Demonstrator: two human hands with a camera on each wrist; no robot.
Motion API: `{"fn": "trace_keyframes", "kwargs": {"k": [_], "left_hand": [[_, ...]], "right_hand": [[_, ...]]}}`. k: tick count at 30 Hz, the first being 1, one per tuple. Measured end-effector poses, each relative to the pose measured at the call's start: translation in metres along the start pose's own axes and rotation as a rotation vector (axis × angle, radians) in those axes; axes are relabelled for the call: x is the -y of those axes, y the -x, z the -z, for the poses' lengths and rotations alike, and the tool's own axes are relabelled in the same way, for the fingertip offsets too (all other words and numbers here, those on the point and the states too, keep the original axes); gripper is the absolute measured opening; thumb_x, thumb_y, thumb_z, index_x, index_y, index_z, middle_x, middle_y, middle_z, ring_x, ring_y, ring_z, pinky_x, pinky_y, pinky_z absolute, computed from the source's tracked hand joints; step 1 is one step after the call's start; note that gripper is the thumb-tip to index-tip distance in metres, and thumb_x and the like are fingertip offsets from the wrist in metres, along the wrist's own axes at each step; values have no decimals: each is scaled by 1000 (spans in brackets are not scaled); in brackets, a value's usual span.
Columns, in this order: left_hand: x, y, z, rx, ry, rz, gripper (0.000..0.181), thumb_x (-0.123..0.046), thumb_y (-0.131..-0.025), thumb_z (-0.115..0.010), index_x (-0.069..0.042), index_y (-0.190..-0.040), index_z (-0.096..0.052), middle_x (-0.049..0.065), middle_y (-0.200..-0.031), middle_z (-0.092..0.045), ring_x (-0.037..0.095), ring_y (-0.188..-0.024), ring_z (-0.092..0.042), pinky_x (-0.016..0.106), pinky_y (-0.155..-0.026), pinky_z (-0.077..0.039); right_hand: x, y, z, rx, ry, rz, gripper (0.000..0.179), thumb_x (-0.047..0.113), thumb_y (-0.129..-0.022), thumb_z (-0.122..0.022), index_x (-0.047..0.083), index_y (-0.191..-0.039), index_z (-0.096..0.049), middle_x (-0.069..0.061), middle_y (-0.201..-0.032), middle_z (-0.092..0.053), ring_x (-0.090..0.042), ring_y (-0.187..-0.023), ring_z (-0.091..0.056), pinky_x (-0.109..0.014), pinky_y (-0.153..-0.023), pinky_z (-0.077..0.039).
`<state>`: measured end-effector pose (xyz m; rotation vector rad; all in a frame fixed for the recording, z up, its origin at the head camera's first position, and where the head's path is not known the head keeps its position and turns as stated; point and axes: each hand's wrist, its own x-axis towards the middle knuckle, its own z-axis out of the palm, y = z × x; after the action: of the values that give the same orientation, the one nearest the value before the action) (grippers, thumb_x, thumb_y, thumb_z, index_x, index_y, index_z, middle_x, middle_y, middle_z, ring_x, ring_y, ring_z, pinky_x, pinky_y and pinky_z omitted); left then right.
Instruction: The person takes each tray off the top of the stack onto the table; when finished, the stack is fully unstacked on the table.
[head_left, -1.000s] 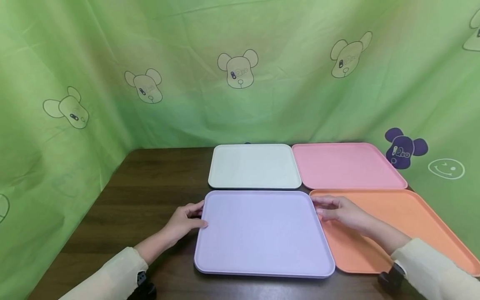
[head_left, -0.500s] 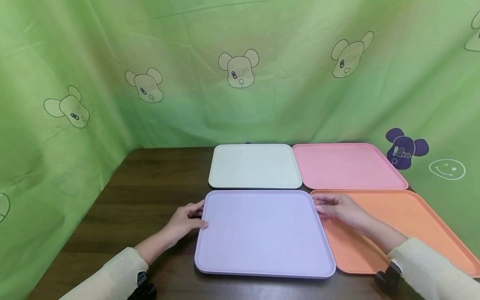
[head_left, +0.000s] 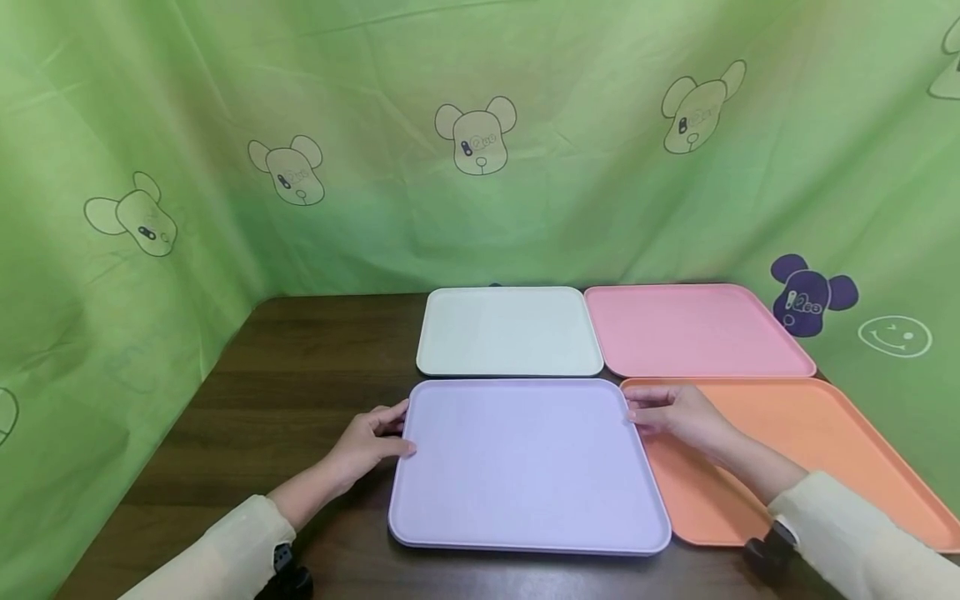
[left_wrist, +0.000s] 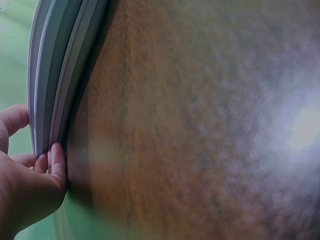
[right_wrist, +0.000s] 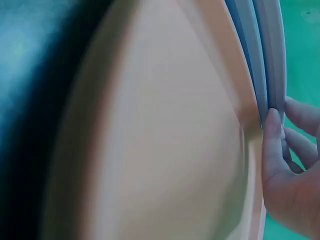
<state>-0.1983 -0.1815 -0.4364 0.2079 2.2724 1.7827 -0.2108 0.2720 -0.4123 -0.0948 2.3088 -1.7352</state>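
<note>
A lavender tray (head_left: 528, 467) lies in front of the person, uppermost of a stack; layered tray edges (left_wrist: 55, 75) show under it in the left wrist view. At its left side my left hand (head_left: 360, 446) holds the rim, thumb on top and fingers bent at the layered edges. Opposite it, my right hand (head_left: 686, 417) holds the right rim near the far corner, thumb over the lavender edge. Beneath that hand and wrist lies an orange tray (head_left: 810, 467). Stacked edges (right_wrist: 257, 55) rise beside the orange tray in the right wrist view, with fingers right against them.
Behind the lavender tray lies a white tray (head_left: 510, 333), with a pink tray (head_left: 693, 333) to its right. All rest on a dark wooden table (head_left: 300, 367). A green curtain (head_left: 360, 233) with printed bear heads hangs at the back and sides.
My right hand and sleeve have shifted slightly left, and the right thumb has come up to the lavender rim. The left hand and the trays have stayed in place.
</note>
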Motion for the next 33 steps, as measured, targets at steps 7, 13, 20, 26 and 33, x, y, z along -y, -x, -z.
{"fn": "trace_keyframes", "kwargs": {"k": [7, 13, 20, 26, 33], "left_hand": [[0, 0, 0, 1, 7, 7, 69, -2, -79, -76, 2, -141, -46, 16, -120, -55, 28, -110, -53, 28, -81, -52], [-1, 1, 0, 2, 2, 11, 69, -2, -79, -76, 2, -141, -46, 16, -121, -55, 28, -110, -53, 27, -81, -52], [-2, 2, 0, -5, -1, 2, 69, -2, -78, -77, 3, -140, -47, 16, -120, -55, 29, -110, -53, 27, -81, -51], [-3, 1, 0, 8, -3, 2, 69, -2, -79, -76, 2, -141, -46, 16, -119, -55, 28, -110, -53, 28, -82, -51], [-6, 3, 1, 11, -4, -2, 69, -3, -79, -76, 3, -141, -46, 17, -122, -55, 29, -111, -52, 29, -83, -51]], "right_hand": [[-2, 1, -1, -44, 51, 26, 54, 4, -85, -73, -16, -130, -51, -14, -103, -69, -9, -83, -66, -36, -73, -57], [-3, -1, 0, -4, -15, 24, 58, 0, -86, -70, -17, -134, -44, -12, -103, -66, -9, -86, -64, -37, -75, -56], [-3, -2, 2, 34, -79, -31, 60, 1, -88, -69, -18, -136, -39, -5, -111, -64, -7, -92, -62, -34, -80, -55], [-2, -5, 0, 47, -110, -52, 62, 0, -87, -69, -19, -136, -37, -5, -114, -62, -6, -92, -61, -30, -80, -54], [0, -6, -1, 51, -74, -37, 64, 0, -85, -70, -20, -135, -37, -12, -116, -61, -5, -94, -60, -29, -79, -54]]}}
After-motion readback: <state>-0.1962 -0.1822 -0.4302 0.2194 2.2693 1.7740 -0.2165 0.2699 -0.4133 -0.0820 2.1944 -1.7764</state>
